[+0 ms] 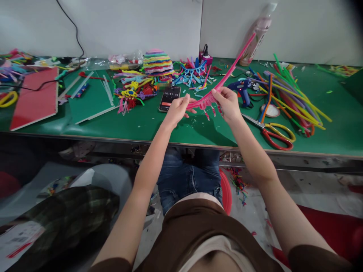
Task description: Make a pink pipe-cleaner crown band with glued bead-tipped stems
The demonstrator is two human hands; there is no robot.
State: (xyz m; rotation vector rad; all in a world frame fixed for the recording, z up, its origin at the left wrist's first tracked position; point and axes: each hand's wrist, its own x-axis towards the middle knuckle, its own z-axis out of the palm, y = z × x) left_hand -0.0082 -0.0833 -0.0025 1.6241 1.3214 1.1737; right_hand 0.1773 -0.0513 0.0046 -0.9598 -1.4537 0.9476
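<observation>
Stretched between both hands above the green table is a pink pipe-cleaner piece (229, 73), with one long end rising to the upper right and short fringes hanging from its middle. My left hand (179, 108) pinches its lower left end. Thumb and fingers of my right hand (227, 101) close on it near the middle, just right of the fringes. Behind my left hand lies a phone (171, 94) with a running timer on its screen. A blue glue gun (241, 90) rests just beyond my right hand, and scissors (272, 132) with red and yellow handles lie to its right.
Long coloured pipe cleaners (300, 96) lie in a bundle at the right. A striped pipe-cleaner dome (158, 62) sits near the back wall among loose pieces. At the left are a red board (35, 98) and glue sticks (107, 90). A plastic bottle (259, 32) leans against the wall.
</observation>
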